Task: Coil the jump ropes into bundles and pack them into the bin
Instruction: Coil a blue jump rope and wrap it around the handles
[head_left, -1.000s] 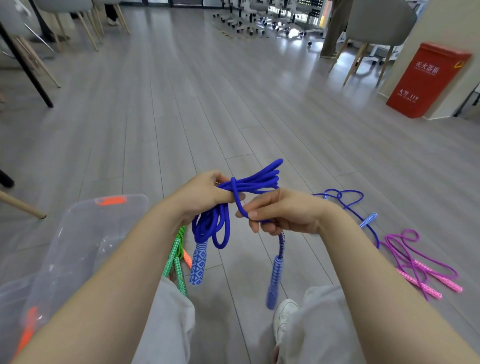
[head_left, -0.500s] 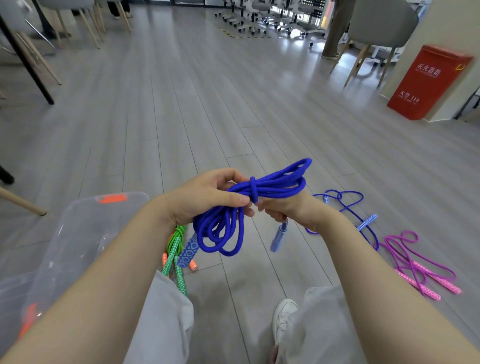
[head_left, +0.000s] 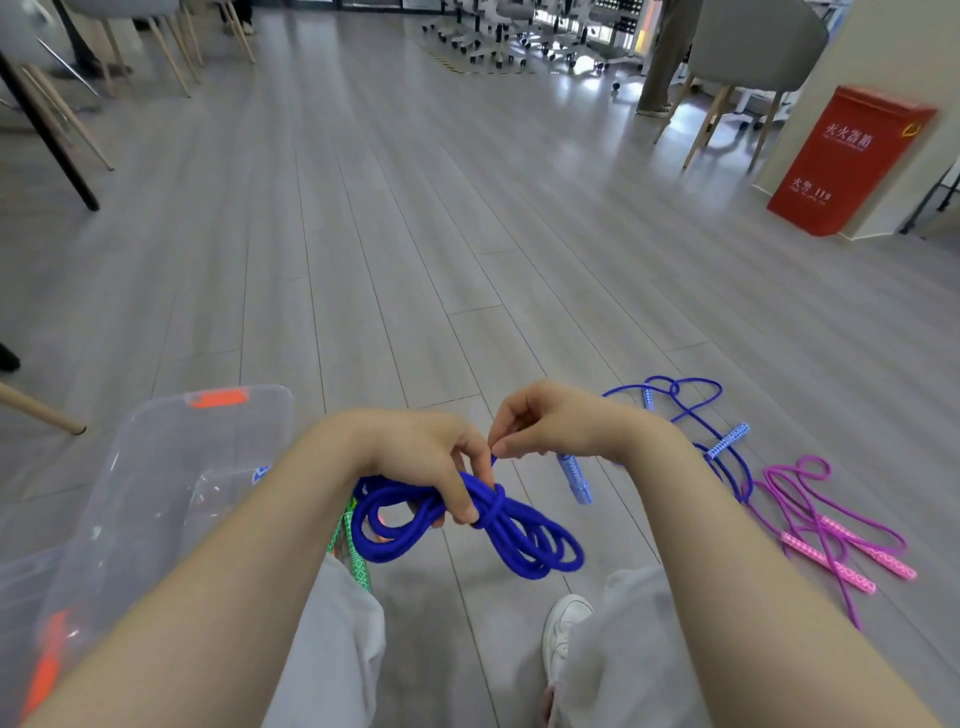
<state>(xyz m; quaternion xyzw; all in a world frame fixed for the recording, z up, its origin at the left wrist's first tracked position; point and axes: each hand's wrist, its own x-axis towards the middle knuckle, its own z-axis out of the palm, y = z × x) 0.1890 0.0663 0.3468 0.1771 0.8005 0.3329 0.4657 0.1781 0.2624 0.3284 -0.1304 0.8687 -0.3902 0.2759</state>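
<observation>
We grip blue coil (head_left: 467, 525) in left hand (head_left: 431, 462); right hand (head_left: 550, 421) pinches tail taut, likely cinching wrap.

1. Bright, even indoor light; strongest from the windows at the far end, top right.
2. Glare patches on the floor (head_left: 467, 218) near the far office chairs (head_left: 498, 31).
3. Soft, faint shadows under the legs and chairs.
4. Wide-angle bend: floor planks curve outward at the edges.
5. Forearms at the bottom look stretched and slightly soft.
6. Far background blown out, low detail.
</observation>
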